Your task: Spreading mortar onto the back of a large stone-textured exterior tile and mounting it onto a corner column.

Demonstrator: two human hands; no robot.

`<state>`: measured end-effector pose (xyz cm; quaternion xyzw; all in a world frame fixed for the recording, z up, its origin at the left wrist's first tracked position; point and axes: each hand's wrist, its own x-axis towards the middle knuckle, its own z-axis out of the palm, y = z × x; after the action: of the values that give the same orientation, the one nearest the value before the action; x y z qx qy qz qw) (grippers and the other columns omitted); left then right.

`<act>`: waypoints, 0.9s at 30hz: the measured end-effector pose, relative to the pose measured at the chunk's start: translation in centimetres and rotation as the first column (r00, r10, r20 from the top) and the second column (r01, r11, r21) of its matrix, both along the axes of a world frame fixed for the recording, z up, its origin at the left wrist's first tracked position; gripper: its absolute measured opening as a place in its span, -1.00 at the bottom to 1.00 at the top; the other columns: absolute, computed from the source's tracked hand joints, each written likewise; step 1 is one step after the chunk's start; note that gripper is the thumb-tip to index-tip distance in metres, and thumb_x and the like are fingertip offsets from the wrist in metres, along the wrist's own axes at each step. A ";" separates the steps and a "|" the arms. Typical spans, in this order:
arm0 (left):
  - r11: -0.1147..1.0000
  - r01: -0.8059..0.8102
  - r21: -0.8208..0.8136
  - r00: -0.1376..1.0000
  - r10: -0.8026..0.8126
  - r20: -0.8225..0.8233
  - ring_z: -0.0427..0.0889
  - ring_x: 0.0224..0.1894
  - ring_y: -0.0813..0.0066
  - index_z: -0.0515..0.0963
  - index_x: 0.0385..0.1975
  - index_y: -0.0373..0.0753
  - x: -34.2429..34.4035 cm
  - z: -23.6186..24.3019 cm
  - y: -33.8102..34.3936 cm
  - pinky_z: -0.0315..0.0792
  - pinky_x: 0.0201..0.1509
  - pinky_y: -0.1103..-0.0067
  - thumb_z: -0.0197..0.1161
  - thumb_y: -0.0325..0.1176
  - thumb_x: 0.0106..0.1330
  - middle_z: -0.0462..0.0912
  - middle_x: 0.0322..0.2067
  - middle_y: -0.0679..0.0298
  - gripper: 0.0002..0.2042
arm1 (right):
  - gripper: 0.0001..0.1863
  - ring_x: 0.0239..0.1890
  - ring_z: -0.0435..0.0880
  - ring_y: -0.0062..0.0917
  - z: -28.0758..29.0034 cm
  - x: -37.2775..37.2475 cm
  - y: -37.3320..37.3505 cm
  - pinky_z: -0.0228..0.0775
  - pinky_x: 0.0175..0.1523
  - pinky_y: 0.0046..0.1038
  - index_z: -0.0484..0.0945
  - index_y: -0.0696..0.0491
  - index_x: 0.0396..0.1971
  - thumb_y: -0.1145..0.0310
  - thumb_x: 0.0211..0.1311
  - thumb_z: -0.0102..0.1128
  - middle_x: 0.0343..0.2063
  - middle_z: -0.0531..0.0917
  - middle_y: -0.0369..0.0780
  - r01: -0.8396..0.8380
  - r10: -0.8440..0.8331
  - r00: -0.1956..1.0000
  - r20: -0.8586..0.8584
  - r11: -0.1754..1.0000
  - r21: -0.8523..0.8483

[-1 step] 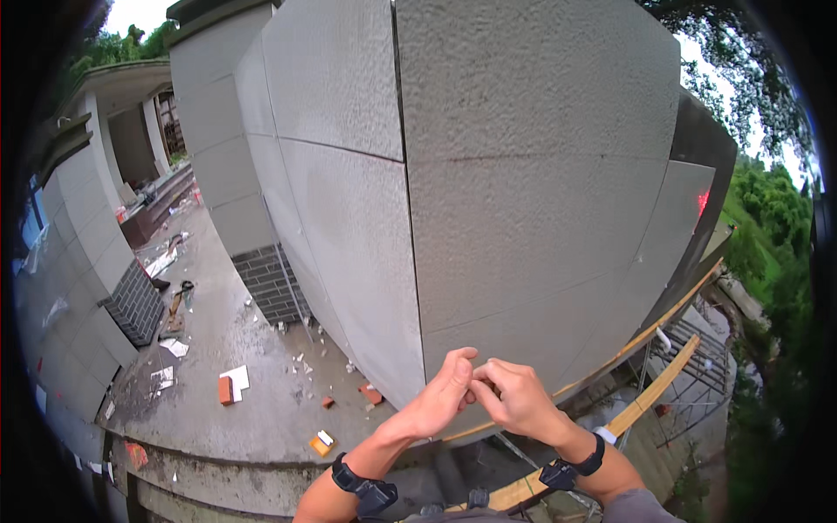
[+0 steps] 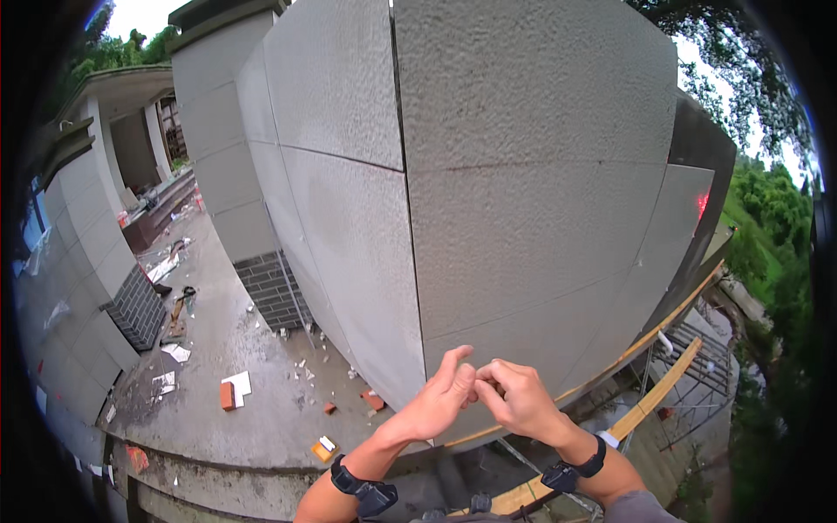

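Just in front of a grey, textured panelled wall (image 2: 540, 235), near its vertical corner seam, my two hands meet low in the middle of the picture. The fingers of my left hand (image 2: 436, 401) are bent and pressed against those of my right hand (image 2: 514, 397), which are curled into a pinch. Whatever sits between the fingertips, if anything, is too hidden to name. Dark devices are strapped on both wrists. A long wooden plank (image 2: 654, 392) runs below and to the right of my right hand.
A concrete floor (image 2: 200, 331) at left holds scattered debris, red bricks (image 2: 227, 397) and a small yellow box (image 2: 324, 449). Brick-based pillars (image 2: 266, 288) stand behind. Steps drop along the lower left. At right are metal bars (image 2: 702, 362), a red light spot on the panel and trees.
The view has shifted very slightly, with the wall sitting a little lower in the picture. My hands keep almost the same pose, with only a small shift of the fingers.
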<state>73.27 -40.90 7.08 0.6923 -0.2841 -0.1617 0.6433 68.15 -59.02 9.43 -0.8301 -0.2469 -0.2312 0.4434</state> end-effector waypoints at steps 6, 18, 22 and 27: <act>0.811 -0.529 -0.250 0.428 0.510 0.746 0.61 -0.33 0.46 0.63 -0.14 -0.42 3.7 14.1 1.6 0.50 -0.20 0.49 0.31 -0.34 0.41 0.63 -0.41 0.16 -0.77 | -0.90 -0.63 0.51 -0.76 4.0 1.4 -2.4 0.31 -0.54 -0.61 0.62 0.20 -0.39 0.53 0.29 0.36 -0.56 0.62 -0.27 0.117 -0.141 0.983 0.118 0.975 0.187; 0.804 -0.427 -0.413 0.464 0.587 0.664 0.54 -0.24 0.63 0.47 -0.16 -0.31 12.6 21.6 2.9 0.55 -0.23 0.67 0.62 -0.20 0.17 0.50 -0.23 0.30 -0.53 | -0.92 -0.62 0.46 -0.79 9.1 4.0 -2.5 0.29 -0.54 -0.64 0.63 0.18 -0.40 0.55 0.26 0.37 -0.56 0.60 -0.31 0.080 -0.179 0.899 0.400 0.965 0.251; 0.849 -0.427 -0.311 0.501 0.509 0.700 0.48 -0.38 0.73 0.46 -0.38 -0.20 14.3 24.4 4.0 0.46 -0.32 0.72 0.67 -0.24 0.10 0.49 -0.44 0.44 -0.59 | -0.93 -0.63 0.45 -0.80 8.4 4.1 -3.3 0.27 -0.55 -0.65 0.64 0.17 -0.40 0.56 0.26 0.37 -0.56 0.59 -0.32 0.093 -0.205 0.901 0.383 0.952 0.291; 0.799 -0.398 -0.450 0.444 0.597 0.668 0.38 -0.49 0.71 0.49 -0.47 -0.19 14.7 32.3 3.9 0.32 -0.46 0.71 0.67 -0.21 0.11 0.49 -0.50 0.44 -0.61 | -0.93 -0.61 0.47 -0.79 7.7 4.6 -4.1 0.28 -0.54 -0.65 0.64 0.17 -0.40 0.56 0.27 0.36 -0.56 0.60 -0.32 0.105 -0.211 0.917 0.339 0.947 0.303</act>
<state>87.94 -37.02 39.41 0.6640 -0.3341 0.3886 0.5445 72.78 -63.08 17.13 -0.7187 -0.2218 -0.4500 0.4814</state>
